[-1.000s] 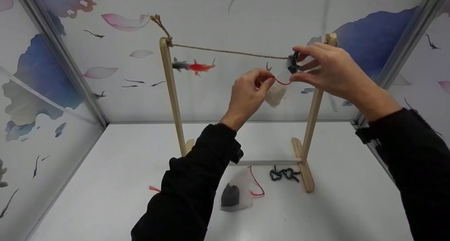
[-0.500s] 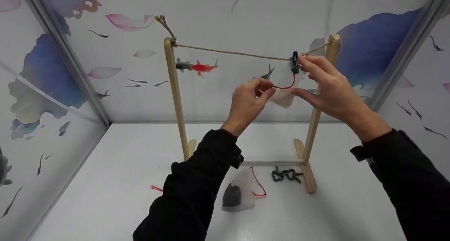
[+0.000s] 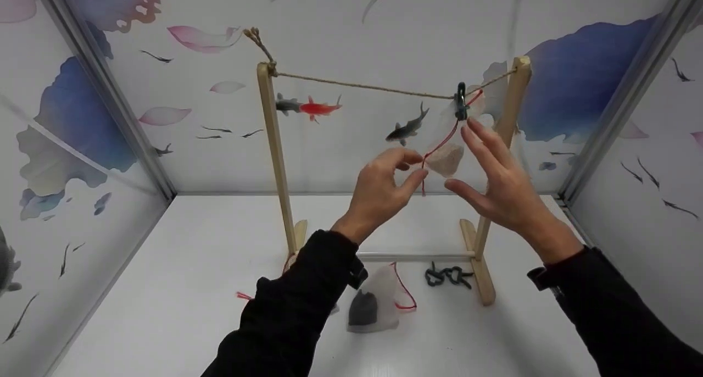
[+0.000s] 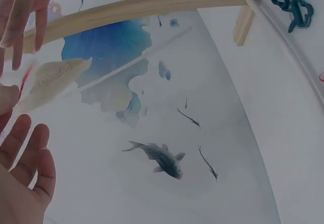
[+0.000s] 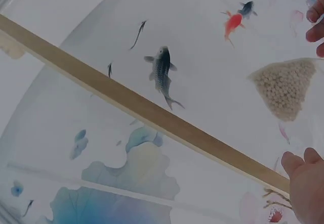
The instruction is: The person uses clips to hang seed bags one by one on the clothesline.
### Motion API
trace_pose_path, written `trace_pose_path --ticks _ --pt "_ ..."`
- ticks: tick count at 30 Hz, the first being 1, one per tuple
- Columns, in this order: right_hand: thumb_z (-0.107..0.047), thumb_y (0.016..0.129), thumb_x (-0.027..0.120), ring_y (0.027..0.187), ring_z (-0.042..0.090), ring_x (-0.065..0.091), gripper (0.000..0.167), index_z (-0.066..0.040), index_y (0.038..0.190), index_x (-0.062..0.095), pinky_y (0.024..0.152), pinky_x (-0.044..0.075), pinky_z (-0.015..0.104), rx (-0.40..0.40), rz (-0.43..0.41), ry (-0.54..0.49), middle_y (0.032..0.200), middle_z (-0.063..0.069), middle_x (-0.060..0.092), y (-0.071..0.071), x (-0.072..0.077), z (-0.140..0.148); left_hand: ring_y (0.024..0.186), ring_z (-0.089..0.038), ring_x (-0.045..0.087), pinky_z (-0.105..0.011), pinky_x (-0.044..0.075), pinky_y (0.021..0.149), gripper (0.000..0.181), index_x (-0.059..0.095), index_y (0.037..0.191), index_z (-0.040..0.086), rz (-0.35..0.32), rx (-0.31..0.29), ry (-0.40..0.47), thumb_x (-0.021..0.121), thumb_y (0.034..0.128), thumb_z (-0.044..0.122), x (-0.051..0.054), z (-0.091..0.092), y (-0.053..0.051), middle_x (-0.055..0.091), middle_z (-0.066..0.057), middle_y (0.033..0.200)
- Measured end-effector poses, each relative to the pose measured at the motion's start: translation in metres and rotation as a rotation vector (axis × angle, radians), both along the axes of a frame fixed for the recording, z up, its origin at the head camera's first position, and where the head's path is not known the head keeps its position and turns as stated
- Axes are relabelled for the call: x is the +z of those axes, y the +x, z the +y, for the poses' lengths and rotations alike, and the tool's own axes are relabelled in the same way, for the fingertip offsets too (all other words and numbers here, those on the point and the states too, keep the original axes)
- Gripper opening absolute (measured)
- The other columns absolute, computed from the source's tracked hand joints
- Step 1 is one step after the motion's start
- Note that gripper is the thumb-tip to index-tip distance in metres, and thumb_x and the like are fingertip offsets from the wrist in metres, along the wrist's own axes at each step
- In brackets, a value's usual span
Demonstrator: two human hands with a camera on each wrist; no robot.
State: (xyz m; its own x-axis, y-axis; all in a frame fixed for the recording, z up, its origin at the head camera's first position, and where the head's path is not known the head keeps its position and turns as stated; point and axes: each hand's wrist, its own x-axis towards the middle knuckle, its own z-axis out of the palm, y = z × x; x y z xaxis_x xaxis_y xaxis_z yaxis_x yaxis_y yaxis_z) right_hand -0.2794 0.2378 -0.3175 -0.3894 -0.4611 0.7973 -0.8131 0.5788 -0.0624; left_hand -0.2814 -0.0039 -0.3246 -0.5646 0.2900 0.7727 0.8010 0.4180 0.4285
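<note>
A sheer drawstring bag of pale beads (image 5: 286, 90) hangs from the twine rope (image 3: 362, 86), held by a dark green clip (image 3: 460, 102). Its red drawstring (image 3: 444, 140) slants down from the clip, with a loose end dangling. My left hand (image 3: 379, 187) is at the string's lower part, thumb and index fingertips slightly apart beside it. To the right of the bag, my right hand (image 3: 502, 187) has its fingers extended, fingertips just below the clip and apart from the bag. In the left wrist view, the bag (image 4: 55, 80) lies between both hands.
The rope spans two wooden posts (image 3: 273, 157) of a stand. On the white table (image 3: 137, 311) lie another sheer bag (image 3: 379, 305) with dark contents and several dark green clips (image 3: 447, 275). A red tassel (image 3: 243, 295) shows beside the left sleeve.
My right hand has come off the clip and moved down. The clip and bag now hang from the rope. My left hand has lowered, and the red string has gone from taut to drooping.
</note>
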Motion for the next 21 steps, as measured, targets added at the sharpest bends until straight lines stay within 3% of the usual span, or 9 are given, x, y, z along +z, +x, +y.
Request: trace_pose_path --ticks 4,7,9,12,16,21 --pt "-0.055 0.097 0.062 0.146 0.037 0.033 0.082 -0.003 0.155 0.037 0.113 0.035 0.051 -0.035 0.019 0.005 0.161 0.016 0.033 0.011 -0.022 0.001 0.115 -0.021 0.063 -0.037 0.049 0.094 0.025 0.07 0.118 0.008 0.223 0.056 -0.196 0.072 0.0965 0.021 -0.019 -0.006 0.018 0.068 -0.007 0.12" --pt "-0.06 0.097 0.059 0.146 0.04 0.031 0.084 -0.002 0.154 0.039 0.117 0.026 0.054 -0.06 0.063 0.004 0.16 0.019 0.035 0.024 -0.038 0.001 0.127 -0.026 0.057 -0.043 0.046 0.099 0.03 0.07 0.124 0.012 0.356 0.11 -0.306 0.071 0.0974 0.025 -0.029 -0.011 0.037 0.064 -0.009 0.131" --pt "-0.062 0.096 0.059 0.147 0.043 0.03 0.084 -0.003 0.153 0.041 0.118 0.02 0.059 -0.075 0.079 -0.001 0.159 0.02 0.036 0.031 -0.048 0.0 0.134 -0.028 0.051 -0.046 0.042 0.105 0.032 0.068 0.128 0.014 0.408 0.142 -0.34 0.069 0.0983 0.027 -0.034 -0.015 0.048 0.061 -0.011 0.137" --pt "-0.064 0.096 0.057 0.147 0.043 0.029 0.083 -0.006 0.153 0.043 0.117 0.014 0.063 -0.105 0.075 -0.015 0.159 0.019 0.037 0.041 -0.062 0.001 0.14 -0.029 0.045 -0.051 0.038 0.109 0.039 0.065 0.134 0.016 0.449 0.195 -0.341 0.069 0.0984 0.032 -0.043 -0.019 0.061 0.056 -0.011 0.143" --pt "-0.067 0.097 0.051 0.149 0.043 0.025 0.081 -0.009 0.153 0.044 0.117 0.009 0.066 -0.155 0.039 -0.034 0.16 0.019 0.035 0.052 -0.083 0.003 0.146 -0.034 0.036 -0.062 0.032 0.11 0.054 0.056 0.146 0.018 0.45 0.256 -0.345 0.066 0.0981 0.042 -0.063 -0.026 0.075 0.045 -0.014 0.154" --pt "-0.07 0.098 0.045 0.153 0.039 0.015 0.083 -0.013 0.157 0.039 0.116 0.0 0.068 -0.209 -0.085 -0.094 0.163 0.017 0.029 0.059 -0.112 0.006 0.147 -0.044 0.03 -0.071 0.025 0.109 0.068 0.044 0.155 0.02 0.365 0.344 -0.359 0.055 0.0995 0.056 -0.097 -0.038 0.087 0.031 -0.02 0.162"
